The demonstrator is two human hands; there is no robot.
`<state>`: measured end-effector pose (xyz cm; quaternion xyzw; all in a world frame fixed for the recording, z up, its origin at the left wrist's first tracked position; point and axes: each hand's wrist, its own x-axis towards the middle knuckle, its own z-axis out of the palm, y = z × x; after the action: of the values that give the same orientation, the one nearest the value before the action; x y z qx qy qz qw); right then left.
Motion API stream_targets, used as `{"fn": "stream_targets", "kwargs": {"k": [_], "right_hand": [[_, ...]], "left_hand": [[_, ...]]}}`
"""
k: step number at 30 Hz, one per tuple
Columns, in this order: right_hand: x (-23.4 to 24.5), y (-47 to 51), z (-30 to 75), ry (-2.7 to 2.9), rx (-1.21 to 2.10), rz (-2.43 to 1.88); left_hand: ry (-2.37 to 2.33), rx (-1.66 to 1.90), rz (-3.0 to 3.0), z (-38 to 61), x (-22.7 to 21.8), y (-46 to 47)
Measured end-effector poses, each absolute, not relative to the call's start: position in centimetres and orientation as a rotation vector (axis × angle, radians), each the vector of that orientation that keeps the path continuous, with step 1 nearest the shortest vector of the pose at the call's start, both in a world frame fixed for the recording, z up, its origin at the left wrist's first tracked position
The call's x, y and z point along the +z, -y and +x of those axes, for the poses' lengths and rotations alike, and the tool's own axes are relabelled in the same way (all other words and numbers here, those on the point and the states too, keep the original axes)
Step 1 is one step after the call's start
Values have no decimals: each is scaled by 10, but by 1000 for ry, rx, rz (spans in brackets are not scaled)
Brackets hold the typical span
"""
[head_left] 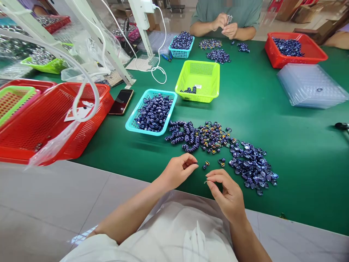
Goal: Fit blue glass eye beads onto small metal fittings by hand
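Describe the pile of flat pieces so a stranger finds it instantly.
At the green table, find the near person's right hand. Beyond it to the right lies the pile of dark blue pieces; their flat, shiny faces set them apart from the gold-flecked pile on their left.

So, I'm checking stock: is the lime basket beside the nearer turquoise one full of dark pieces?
No, just a small cluster of dark pieces lies in the lime basket.

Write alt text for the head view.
A person's right hand pinches a tiny silvery piece over a green table, left hand beside it. Ahead lie heaps of glossy dark-blue parts, flat discs among them, with a filled light-blue basket and a lime-green basket; a co-worker is opposite.
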<state>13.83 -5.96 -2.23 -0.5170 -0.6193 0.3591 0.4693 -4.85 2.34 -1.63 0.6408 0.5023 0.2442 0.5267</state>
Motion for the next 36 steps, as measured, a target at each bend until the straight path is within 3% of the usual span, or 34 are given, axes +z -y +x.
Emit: {"fn": "stream_targets", "kwargs": {"k": [5,12,25,36], "right_hand": [[-19,62,120,1602,676,-1188],[-22,63,122,1594,546,-1276],[-20,64,132,1248,1007,-1347],[-18,57,122,1086,1002,-1422]], "left_hand": [[-1011,716,983,-27,-11,-14],[-927,715,944,-25,-11,-10],[-862,588,1117,-40,-12,-14],[-923,788,1324,-32,-11,2]]}}
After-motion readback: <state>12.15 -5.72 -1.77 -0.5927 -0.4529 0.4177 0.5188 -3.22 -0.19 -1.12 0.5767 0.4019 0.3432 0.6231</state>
